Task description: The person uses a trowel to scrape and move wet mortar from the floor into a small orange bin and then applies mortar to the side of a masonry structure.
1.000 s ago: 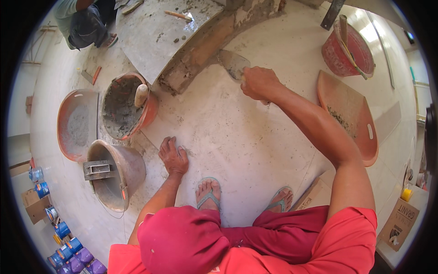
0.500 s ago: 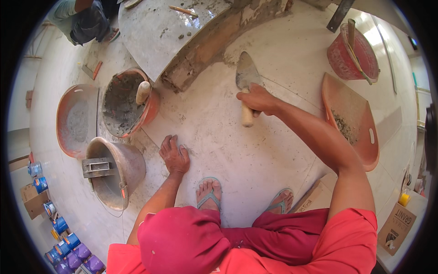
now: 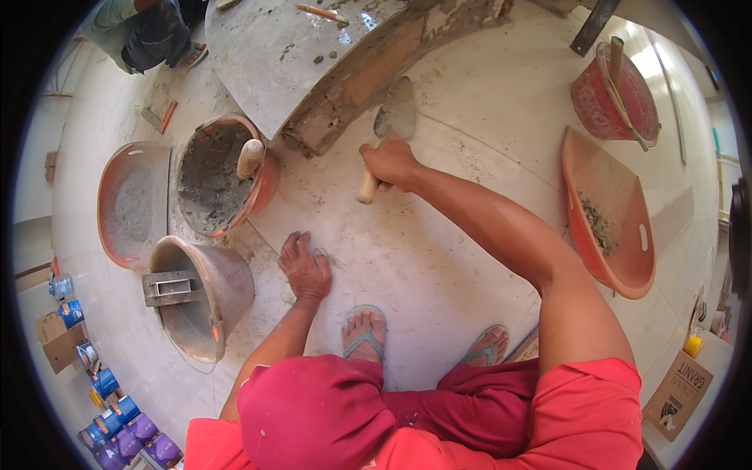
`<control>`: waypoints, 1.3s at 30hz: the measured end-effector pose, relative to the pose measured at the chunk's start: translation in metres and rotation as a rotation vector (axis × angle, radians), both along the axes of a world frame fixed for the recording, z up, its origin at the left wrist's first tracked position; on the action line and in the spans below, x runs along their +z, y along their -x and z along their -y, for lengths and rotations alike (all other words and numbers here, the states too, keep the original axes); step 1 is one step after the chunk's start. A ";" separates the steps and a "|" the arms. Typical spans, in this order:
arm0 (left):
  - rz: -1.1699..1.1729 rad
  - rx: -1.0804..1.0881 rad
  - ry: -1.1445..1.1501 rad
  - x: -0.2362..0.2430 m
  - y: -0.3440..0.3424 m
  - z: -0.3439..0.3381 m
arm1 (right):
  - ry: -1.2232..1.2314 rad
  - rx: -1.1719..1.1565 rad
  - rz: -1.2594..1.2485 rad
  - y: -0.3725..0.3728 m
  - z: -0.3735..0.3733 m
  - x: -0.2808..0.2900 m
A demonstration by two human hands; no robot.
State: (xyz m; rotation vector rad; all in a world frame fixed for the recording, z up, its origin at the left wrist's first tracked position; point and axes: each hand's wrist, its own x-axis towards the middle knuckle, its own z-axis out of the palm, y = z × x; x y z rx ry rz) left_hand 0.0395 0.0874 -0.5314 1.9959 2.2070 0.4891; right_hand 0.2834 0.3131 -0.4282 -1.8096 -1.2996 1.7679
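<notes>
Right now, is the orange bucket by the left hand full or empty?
Partly full: grey mortar fills the orange bucket, with a wooden handle sticking out.

Mortar-smeared trowel (image 3: 389,129) with pale wooden handle, blade tilted against the step's edge

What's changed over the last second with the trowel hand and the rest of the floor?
The right hand, gripping the trowel throughout, drew back from the broken edge of the raised slab toward the person and turned; the blade now points up at the slab and the wooden handle shows below the fist. The left hand stayed flat on the floor. Mortar bucket, grey bucket and orange pans did not move.
</notes>
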 end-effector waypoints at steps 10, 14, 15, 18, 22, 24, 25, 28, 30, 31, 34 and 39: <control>-0.009 0.005 0.015 0.000 0.000 0.000 | 0.013 -0.179 -0.206 0.038 -0.007 -0.014; -0.012 -0.012 0.013 0.001 -0.001 -0.001 | 0.030 -0.207 -0.312 0.043 -0.011 -0.034; -0.014 -0.011 0.015 0.000 0.000 -0.001 | 0.020 -0.209 -0.328 0.044 -0.010 -0.037; -0.009 -0.008 0.018 0.001 0.001 0.000 | 0.023 -0.170 -0.346 0.039 -0.009 -0.042; 0.003 -0.002 0.023 0.004 0.001 0.001 | 0.001 -0.137 -0.318 0.026 -0.005 -0.040; 0.006 -0.003 0.018 0.004 0.000 0.000 | -0.003 -0.130 -0.296 0.014 -0.010 -0.041; 0.008 -0.005 0.015 0.004 0.000 0.000 | -0.006 -0.129 -0.283 0.007 -0.015 -0.042; -0.005 -0.012 -0.008 0.003 -0.001 -0.002 | -0.024 -0.115 -0.315 -0.011 -0.031 -0.045; -0.002 -0.010 -0.007 0.002 0.000 -0.001 | -0.042 -0.105 -0.262 -0.025 -0.034 -0.045; -0.002 -0.008 -0.007 0.003 0.001 0.000 | -0.051 -0.100 -0.236 -0.032 -0.035 -0.043; 0.003 -0.013 -0.011 0.003 -0.001 0.000 | -0.098 -0.068 -0.202 -0.062 -0.032 -0.037; -0.012 -0.006 -0.008 0.003 0.000 0.000 | -0.094 -0.022 -0.197 -0.124 -0.014 -0.010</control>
